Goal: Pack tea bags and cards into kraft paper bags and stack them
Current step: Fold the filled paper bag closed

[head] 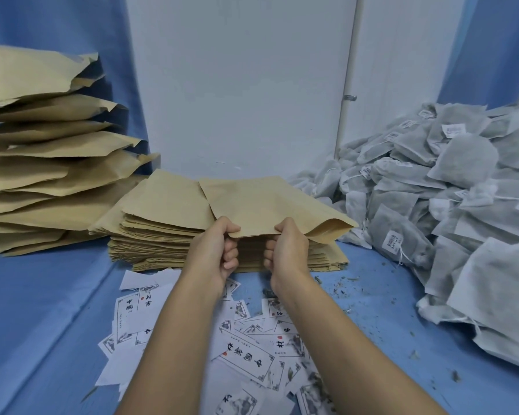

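Blue cloth [51,310] covers surface, creased. At left it meets blue drape [57,22] hanging behind. Second blue drape [498,40] at far right. Between them white wall panel [237,85], plain, few scuff marks low down. Right of it white vertical pipe [350,55], held by small metal clip [350,97]. Another white panel [402,70] just beyond pipe. Dark green-grey crumbs [346,280] scattered over cloth, right half, sparser toward near edge.
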